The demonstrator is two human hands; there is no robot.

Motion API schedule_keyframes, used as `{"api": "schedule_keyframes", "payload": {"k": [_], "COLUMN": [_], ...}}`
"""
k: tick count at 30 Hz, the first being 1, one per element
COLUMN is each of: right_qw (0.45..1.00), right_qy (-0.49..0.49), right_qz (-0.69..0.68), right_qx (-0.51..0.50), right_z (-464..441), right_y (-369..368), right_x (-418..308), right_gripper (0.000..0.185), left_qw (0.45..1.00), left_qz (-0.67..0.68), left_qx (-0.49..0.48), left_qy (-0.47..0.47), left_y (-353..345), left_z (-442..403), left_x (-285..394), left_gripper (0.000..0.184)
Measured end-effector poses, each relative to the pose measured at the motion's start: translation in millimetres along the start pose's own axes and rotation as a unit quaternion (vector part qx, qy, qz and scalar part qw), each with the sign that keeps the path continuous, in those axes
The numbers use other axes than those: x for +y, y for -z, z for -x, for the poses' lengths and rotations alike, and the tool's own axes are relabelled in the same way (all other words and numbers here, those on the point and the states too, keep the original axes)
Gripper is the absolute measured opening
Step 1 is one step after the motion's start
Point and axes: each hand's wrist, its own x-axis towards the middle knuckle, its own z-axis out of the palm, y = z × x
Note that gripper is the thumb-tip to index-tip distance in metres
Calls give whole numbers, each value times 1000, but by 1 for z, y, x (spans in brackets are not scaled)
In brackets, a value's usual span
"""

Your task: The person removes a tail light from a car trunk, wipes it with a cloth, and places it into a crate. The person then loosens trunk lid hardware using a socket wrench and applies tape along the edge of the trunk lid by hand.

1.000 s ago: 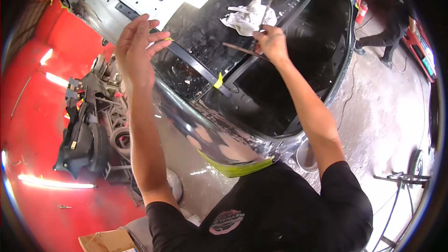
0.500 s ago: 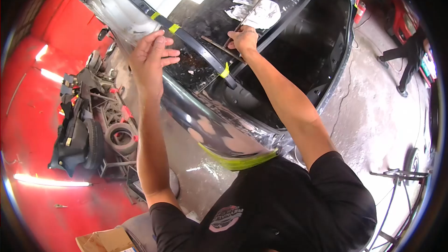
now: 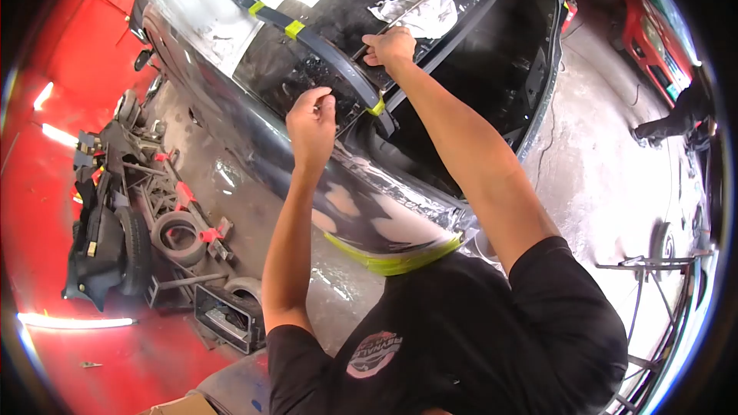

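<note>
My right hand (image 3: 390, 47) is closed over the dark body panel (image 3: 269, 69) of a car. Its fingers pinch a thin, dark, flat strip (image 3: 416, 6) that slants up past a crumpled white cloth (image 3: 432, 17). My left hand (image 3: 311, 121) is held over the near edge of the panel, its fingers curled together; whatever may be in them is too small to make out. Between the hands runs a curved black trim piece (image 3: 330, 61), with yellow tape (image 3: 294, 29) wrapped round it in several places.
A dark opening (image 3: 480, 77) lies right of the panel. Yellow tape edges the sanded, patchy bumper corner (image 3: 396, 227) near my body. Tyres (image 3: 177, 238) and scrap parts lie along the red wall at left. Another person (image 3: 680, 115) is at far right, near a red car (image 3: 653, 31).
My left hand has moved right and slightly down towards the trim, its spread fingers now curled. My right hand has shifted slightly left and up, still on the strip.
</note>
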Motion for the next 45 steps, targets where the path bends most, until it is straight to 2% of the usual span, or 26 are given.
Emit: {"api": "schedule_keyframes", "payload": {"k": [1,2,5,6,9,10,13,14,16,18,20,21,24,28,29,30,31,32,33,34,37,38,40,41,43,45], "right_qw": [1000,1000,999,999,998,989,973,951,909,896,916,926,957,967,966,938,931,942,897,883,845,847,834,818,835,833], "right_qy": [2,3,-11,-1,25,41,72,100,147,138,75,76,99,159,180,287,314,307,426,465,527,513,492,487,411,398], "right_qz": [-3,-5,34,20,55,140,217,291,378,404,373,344,236,159,161,184,175,124,116,64,-38,-77,-128,-140,-157,-174], "right_qx": [-14,-28,-35,-29,-34,-22,-20,-31,-91,-122,-129,-138,-133,-116,-94,-66,-60,-53,-11,-18,-83,-118,-213,-272,-331,-343], "right_z": [-1,-1,12,18,36,54,48,31,20,18,50,50,50,53,53,37,48,47,32,46,103,130,162,167,179,179], "right_y": [1,1,-1,-4,-5,-2,-4,-6,-4,3,16,20,38,51,53,56,56,49,43,38,21,14,-3,-12,-33,-53], "right_x": [0,1,0,2,0,-10,4,14,15,14,-9,-3,3,11,10,21,3,-11,-17,-46,-145,-177,-227,-247,-280,-301], "right_gripper": [36,36,32,28,22,27,36,44,45,45,45,44,36,32,32,32,28,23,19,20,23,25,31,35,41,43], "left_qw": [997,996,968,961,927,926,922,918,933,938,933,930,923,926,924,926,928,937,951,963,967,944,950,928,915,912], "left_qz": [-47,-82,-220,-243,-273,-269,-275,-282,-242,-228,-244,-251,-268,-258,-270,-262,-234,-211,-182,-157,-136,-139,-92,-100,-102,-87], "left_qx": [11,-14,-19,-52,-63,-75,-113,-105,-101,-102,-109,-113,-101,-111,-115,-111,-76,-37,3,35,118,187,225,265,297,310], "left_qy": [-56,-40,-122,-118,-249,-252,-247,-257,-246,-242,-241,-242,-258,-251,-244,-249,-281,-275,-250,-216,-178,-235,-197,-244,-253,-255], "left_y": [-1,0,-3,-6,-12,-14,-10,-8,0,6,11,13,7,8,9,12,14,17,20,28,63,74,101,113,137,156], "left_z": [-1,0,-5,-8,-17,-15,-11,-10,-7,-3,4,8,16,17,18,18,13,9,-1,-12,-65,-86,-123,-143,-179,-216], "left_x": [-4,-7,-3,-5,-15,-19,-34,-42,-44,-46,-39,-34,-33,-18,-10,-6,-11,-8,-2,16,66,90,127,144,167,179], "left_gripper": [14,19,24,30,32,30,30,27,24,21,23,24,30,38,39,40,38,30,24,22,22,20,15,15,24,31]}}
